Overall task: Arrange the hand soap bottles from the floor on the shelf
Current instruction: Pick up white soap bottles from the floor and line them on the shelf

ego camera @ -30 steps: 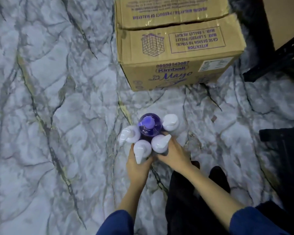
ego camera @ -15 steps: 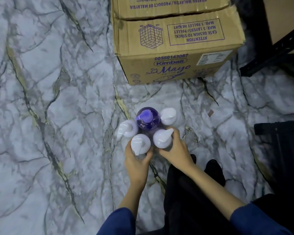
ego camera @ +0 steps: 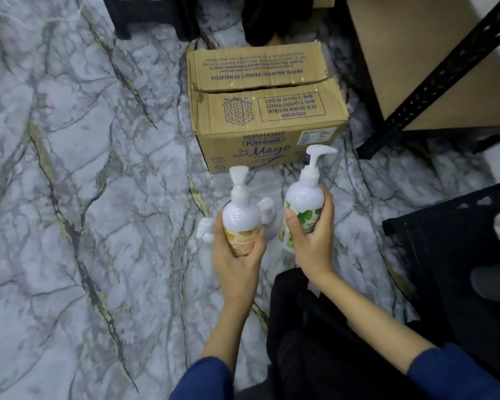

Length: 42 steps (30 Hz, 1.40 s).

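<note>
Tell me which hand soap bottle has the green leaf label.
The bottle in the right hand, green-leaf bottle. The left hand's bottle has an orange label.

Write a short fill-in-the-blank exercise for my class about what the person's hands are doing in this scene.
1. The left hand grips a bottle with an ____ label.
2. The right hand grips a bottle with a ____ leaf label.
3. Behind both bottles stands a ____ box printed "Mayo".
4. The floor looks like ____.

Missing words: orange; green; cardboard; marble
</note>
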{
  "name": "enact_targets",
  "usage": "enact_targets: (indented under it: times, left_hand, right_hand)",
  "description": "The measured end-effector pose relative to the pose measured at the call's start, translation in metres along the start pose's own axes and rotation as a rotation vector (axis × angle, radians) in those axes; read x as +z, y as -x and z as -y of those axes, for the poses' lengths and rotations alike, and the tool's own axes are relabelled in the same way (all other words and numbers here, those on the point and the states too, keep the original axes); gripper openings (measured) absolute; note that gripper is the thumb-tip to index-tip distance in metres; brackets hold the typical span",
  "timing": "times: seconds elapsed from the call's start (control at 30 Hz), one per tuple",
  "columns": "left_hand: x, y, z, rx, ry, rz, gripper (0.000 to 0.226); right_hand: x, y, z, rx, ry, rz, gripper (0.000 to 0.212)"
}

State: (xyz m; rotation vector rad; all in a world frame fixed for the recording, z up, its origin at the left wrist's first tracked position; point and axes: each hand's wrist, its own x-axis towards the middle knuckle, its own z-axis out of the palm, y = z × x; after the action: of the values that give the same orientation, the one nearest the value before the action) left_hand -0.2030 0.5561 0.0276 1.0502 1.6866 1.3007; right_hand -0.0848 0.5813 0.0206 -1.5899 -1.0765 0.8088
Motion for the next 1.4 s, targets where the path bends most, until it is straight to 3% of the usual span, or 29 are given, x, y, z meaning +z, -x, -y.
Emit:
enact_targets:
  times: [0.37,0.43,0.53,0.87,1.13,1.4]
  left_hand:
    - [0.018,0.000,-0.144,0.279,0.200,0.073,0.079]
    - [0.012,0.018,-0.191,0.383,0.204,0.121,0.077]
    - [0.015,0.017,-0.219,0.463,0.244,0.138,0.077]
    - [0.020,0.090,-0.365,0.647,0.360,0.284,0.074]
    - [0.045,0.186,-0.432,0.694,0.495,0.500,0.073]
    - [0.078,0.278,-0.455,0.628,0.623,0.776,0.070]
  right_hand:
    - [-0.058,-0.024,0.139,-0.275,-0.045,-0.233,0.078]
    - [-0.093,-0.013,0.176,-0.393,0.000,-0.327,0.078]
    - [-0.112,-0.014,0.203,-0.451,0.026,-0.348,0.078]
    - [-0.228,0.038,0.339,-0.581,0.101,-0.684,0.071]
    - [-0.314,0.109,0.394,-0.601,0.264,-1.000,0.078]
    - [-0.397,0.179,0.393,-0.589,0.280,-1.290,0.069]
